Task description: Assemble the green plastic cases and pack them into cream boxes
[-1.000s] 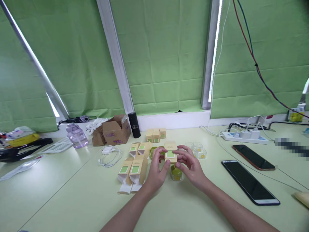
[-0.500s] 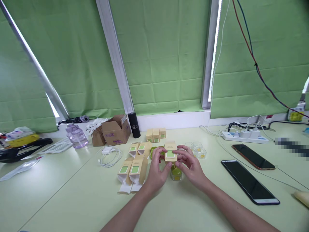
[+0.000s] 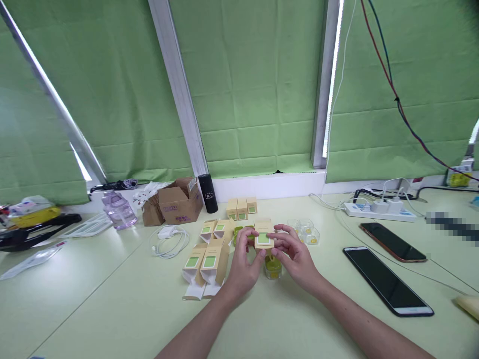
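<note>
Both hands hold one small tan carton (image 3: 264, 238) with a green label, just above the table. My left hand (image 3: 242, 267) grips its left side with curled fingers. My right hand (image 3: 295, 259) pinches its right side. A small clear jar with green content (image 3: 273, 269) stands on the table directly under the carton, between my hands. Several open tan cartons (image 3: 207, 262) lie to the left, and three shut cartons (image 3: 242, 208) stand in a row behind.
Clear plastic cups (image 3: 309, 232) sit right of my hands. Two phones (image 3: 387, 286) lie at the right, with a power strip (image 3: 379, 212) behind. A brown cardboard box (image 3: 179, 202), a black cylinder (image 3: 207, 193), a white cable (image 3: 170, 239) and a purple bottle (image 3: 119, 210) stand at the left.
</note>
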A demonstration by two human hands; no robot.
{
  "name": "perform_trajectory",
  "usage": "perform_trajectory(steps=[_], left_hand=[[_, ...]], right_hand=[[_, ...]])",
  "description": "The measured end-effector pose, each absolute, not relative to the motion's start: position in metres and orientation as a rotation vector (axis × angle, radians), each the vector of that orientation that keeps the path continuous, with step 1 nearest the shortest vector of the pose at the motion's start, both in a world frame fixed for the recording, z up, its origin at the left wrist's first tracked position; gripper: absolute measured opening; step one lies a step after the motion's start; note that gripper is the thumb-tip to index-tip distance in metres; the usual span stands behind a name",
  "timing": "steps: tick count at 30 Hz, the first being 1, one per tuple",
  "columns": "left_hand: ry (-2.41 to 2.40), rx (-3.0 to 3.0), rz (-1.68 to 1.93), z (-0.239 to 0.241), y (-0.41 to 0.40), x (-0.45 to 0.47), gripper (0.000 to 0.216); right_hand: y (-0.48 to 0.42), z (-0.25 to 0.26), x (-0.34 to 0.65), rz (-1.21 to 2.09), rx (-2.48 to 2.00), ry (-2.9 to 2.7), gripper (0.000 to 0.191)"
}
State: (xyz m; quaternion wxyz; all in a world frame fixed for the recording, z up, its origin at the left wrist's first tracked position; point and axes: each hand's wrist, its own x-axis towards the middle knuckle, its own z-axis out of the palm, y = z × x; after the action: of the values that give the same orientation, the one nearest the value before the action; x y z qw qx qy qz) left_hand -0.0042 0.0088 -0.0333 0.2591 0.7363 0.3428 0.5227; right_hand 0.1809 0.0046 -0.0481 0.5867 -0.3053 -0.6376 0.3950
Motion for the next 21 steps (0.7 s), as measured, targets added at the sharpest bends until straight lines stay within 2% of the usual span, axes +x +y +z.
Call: perform_trajectory(steps=[12, 21], left_hand=[[0.929, 2.007, 1.445, -0.0344, 0.0095, -0.0036, 0.03], [0.971, 2.012, 1.447, -0.0324, 0.0079, -0.0028, 0.026]], right_hand=[[0.0093, -0.0514, 0.1811, 0.804, -0.805, -1.545, 0.031], [0.0077, -0.0506, 0.1801, 0.869, -0.758, -1.506, 0.028]])
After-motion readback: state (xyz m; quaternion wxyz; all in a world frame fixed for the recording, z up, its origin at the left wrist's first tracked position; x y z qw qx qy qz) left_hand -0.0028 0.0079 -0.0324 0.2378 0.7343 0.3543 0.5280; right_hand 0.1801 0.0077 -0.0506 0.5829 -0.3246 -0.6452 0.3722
